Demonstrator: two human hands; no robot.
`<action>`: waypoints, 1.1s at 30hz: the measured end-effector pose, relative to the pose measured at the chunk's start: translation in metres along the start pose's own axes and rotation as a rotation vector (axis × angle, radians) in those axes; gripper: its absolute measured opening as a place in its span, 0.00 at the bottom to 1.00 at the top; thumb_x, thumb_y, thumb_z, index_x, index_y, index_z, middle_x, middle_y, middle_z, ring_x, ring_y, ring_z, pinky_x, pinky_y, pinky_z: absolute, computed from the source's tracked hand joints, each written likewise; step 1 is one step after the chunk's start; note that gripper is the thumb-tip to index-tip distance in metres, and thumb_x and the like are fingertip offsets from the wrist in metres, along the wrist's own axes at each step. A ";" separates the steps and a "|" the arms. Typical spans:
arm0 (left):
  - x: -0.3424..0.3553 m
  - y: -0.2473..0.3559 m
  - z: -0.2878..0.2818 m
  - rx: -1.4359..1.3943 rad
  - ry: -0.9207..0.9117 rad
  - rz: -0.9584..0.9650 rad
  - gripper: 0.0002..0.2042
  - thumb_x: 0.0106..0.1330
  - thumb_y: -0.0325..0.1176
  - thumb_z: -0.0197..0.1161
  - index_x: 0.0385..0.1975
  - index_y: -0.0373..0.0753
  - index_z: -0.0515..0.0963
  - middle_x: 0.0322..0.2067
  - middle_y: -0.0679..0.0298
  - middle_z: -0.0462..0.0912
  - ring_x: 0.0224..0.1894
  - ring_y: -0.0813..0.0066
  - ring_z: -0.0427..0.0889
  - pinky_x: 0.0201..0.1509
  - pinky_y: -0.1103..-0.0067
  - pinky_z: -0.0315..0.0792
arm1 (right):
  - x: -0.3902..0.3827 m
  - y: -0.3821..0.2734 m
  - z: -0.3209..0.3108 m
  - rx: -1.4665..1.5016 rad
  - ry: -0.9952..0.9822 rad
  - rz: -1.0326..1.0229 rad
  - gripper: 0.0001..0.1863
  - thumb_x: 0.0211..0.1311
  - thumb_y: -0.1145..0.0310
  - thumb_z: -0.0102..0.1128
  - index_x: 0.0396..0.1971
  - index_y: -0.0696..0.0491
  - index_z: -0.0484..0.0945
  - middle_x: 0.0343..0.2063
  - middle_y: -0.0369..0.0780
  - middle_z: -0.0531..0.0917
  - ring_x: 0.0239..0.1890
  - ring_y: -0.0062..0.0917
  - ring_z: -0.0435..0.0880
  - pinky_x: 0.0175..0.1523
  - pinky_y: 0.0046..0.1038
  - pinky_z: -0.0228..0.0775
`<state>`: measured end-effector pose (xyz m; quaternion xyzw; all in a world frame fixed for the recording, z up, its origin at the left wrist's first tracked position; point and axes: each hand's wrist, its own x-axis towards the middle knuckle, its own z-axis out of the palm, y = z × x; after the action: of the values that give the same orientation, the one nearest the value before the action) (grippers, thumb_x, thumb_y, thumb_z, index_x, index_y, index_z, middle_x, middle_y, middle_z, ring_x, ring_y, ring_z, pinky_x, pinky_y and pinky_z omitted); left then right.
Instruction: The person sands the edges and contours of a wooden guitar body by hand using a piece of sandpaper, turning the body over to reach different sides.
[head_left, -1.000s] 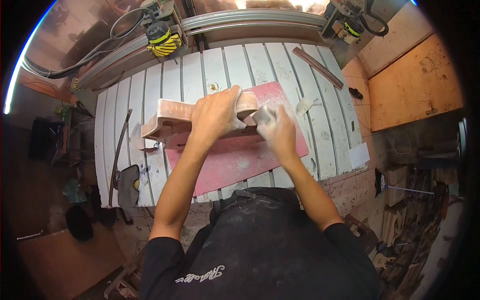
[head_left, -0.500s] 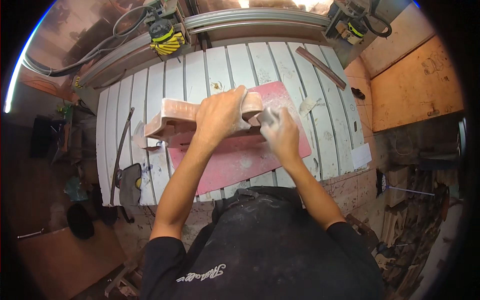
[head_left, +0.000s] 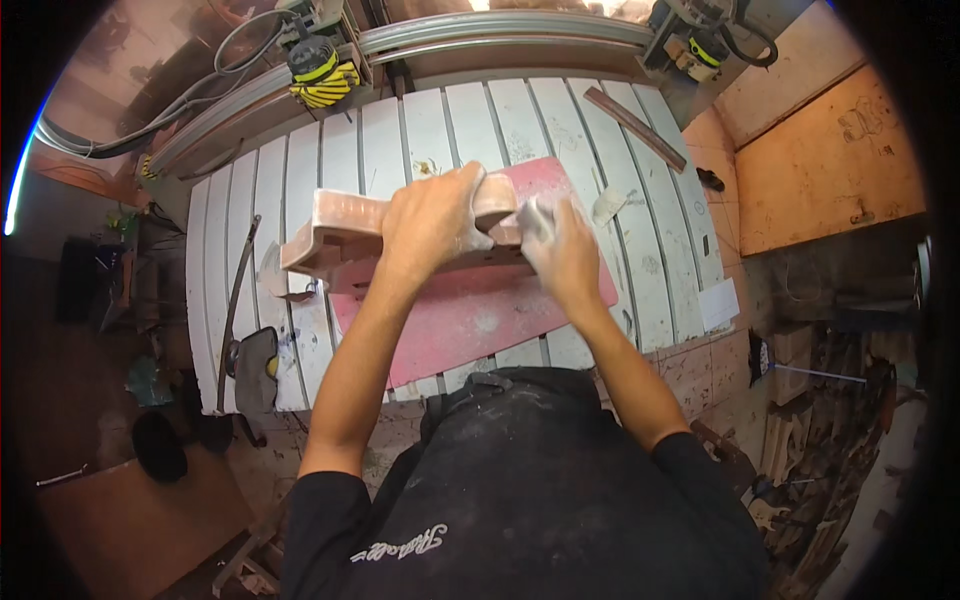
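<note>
A pale, dusty wooden guitar body (head_left: 350, 214) stands on edge over a pink board (head_left: 455, 340). My left hand (head_left: 432, 222) is closed around its upper edge, near the middle, and hides part of it. At the body's right end, my right hand (head_left: 566, 258) pinches a grey piece of sandpaper (head_left: 536, 220) against the curved edge. White dust coats the fingers of my right hand, which are a little blurred. A torn scrap of paper (head_left: 272, 272) lies by the body's left end.
Beneath everything is a white slatted table (head_left: 375, 140). A dark wooden strip (head_left: 635, 130) rests at its far right, a thin dark bar (head_left: 238, 300) and a respirator mask (head_left: 257, 368) at its left. Metal rails (head_left: 510, 32) with a yellow-striped glove (head_left: 325, 86) run behind.
The view has shifted slightly. My right hand and the sandpaper have moved a little along the body's right end; my left hand keeps its grip.
</note>
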<state>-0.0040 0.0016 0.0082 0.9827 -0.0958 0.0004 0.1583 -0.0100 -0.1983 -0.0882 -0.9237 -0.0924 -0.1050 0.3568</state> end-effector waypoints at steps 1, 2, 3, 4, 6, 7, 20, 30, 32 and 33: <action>-0.005 0.003 0.003 -0.015 0.007 -0.009 0.27 0.43 0.41 0.82 0.41 0.40 0.75 0.37 0.53 0.87 0.41 0.46 0.87 0.43 0.57 0.80 | -0.017 -0.005 -0.006 0.082 -0.017 -0.024 0.19 0.57 0.67 0.69 0.46 0.56 0.75 0.39 0.52 0.83 0.43 0.54 0.84 0.46 0.50 0.76; -0.003 0.003 0.003 -0.018 0.006 -0.014 0.27 0.43 0.41 0.82 0.41 0.40 0.75 0.37 0.53 0.87 0.41 0.46 0.87 0.43 0.57 0.80 | -0.014 -0.003 -0.003 0.081 -0.023 -0.025 0.19 0.57 0.67 0.69 0.46 0.56 0.75 0.39 0.52 0.83 0.43 0.54 0.84 0.46 0.50 0.76; 0.001 0.002 0.002 0.002 0.017 -0.001 0.28 0.42 0.41 0.82 0.41 0.40 0.75 0.37 0.53 0.87 0.41 0.46 0.87 0.43 0.57 0.80 | -0.005 0.000 0.002 0.100 0.003 0.007 0.18 0.57 0.67 0.68 0.46 0.55 0.76 0.39 0.52 0.83 0.43 0.52 0.84 0.46 0.50 0.76; 0.002 0.002 0.002 0.019 0.021 0.017 0.28 0.42 0.41 0.82 0.41 0.40 0.75 0.37 0.53 0.87 0.41 0.46 0.87 0.43 0.57 0.80 | 0.001 0.000 0.003 0.117 0.029 0.047 0.17 0.57 0.68 0.67 0.46 0.55 0.76 0.40 0.51 0.83 0.43 0.51 0.85 0.46 0.50 0.76; 0.001 0.001 0.004 0.008 0.008 0.016 0.28 0.42 0.41 0.82 0.40 0.39 0.75 0.37 0.53 0.87 0.40 0.46 0.87 0.43 0.57 0.80 | 0.001 -0.006 0.002 0.156 0.048 0.048 0.17 0.58 0.68 0.67 0.46 0.53 0.77 0.40 0.50 0.82 0.43 0.49 0.85 0.45 0.51 0.75; 0.003 -0.003 0.006 0.000 -0.002 0.010 0.30 0.42 0.44 0.83 0.42 0.39 0.75 0.37 0.51 0.87 0.40 0.44 0.86 0.43 0.57 0.79 | -0.008 -0.015 0.001 0.101 0.011 0.022 0.17 0.58 0.68 0.68 0.46 0.53 0.77 0.39 0.49 0.82 0.42 0.49 0.84 0.45 0.50 0.75; 0.002 0.002 0.002 0.005 0.005 0.025 0.26 0.44 0.38 0.80 0.41 0.39 0.75 0.38 0.53 0.87 0.41 0.46 0.87 0.44 0.57 0.81 | -0.007 -0.035 0.006 -0.056 0.026 -0.066 0.13 0.57 0.71 0.66 0.41 0.55 0.74 0.36 0.52 0.79 0.41 0.55 0.81 0.42 0.51 0.73; 0.007 -0.006 0.005 -0.021 0.034 0.051 0.25 0.44 0.38 0.79 0.40 0.38 0.75 0.38 0.52 0.87 0.41 0.46 0.87 0.43 0.56 0.81 | 0.004 -0.038 0.007 0.005 0.031 -0.003 0.16 0.58 0.69 0.66 0.45 0.54 0.75 0.39 0.52 0.81 0.41 0.56 0.82 0.44 0.51 0.74; 0.009 -0.011 0.009 -0.020 0.047 0.065 0.25 0.44 0.38 0.79 0.40 0.38 0.75 0.38 0.51 0.87 0.40 0.46 0.87 0.43 0.56 0.81 | -0.012 -0.042 0.003 -0.010 -0.033 -0.024 0.17 0.58 0.68 0.67 0.47 0.55 0.75 0.39 0.52 0.82 0.41 0.56 0.83 0.44 0.50 0.75; 0.009 -0.011 0.012 -0.004 0.055 0.060 0.26 0.44 0.39 0.79 0.40 0.38 0.74 0.38 0.51 0.87 0.41 0.45 0.87 0.43 0.56 0.81 | -0.022 -0.039 0.001 -0.066 -0.027 -0.088 0.17 0.59 0.68 0.66 0.47 0.55 0.75 0.39 0.52 0.82 0.41 0.56 0.82 0.44 0.49 0.75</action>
<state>0.0065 0.0069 -0.0065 0.9787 -0.1209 0.0318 0.1628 -0.0409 -0.1710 -0.0697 -0.9314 -0.1339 -0.1113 0.3197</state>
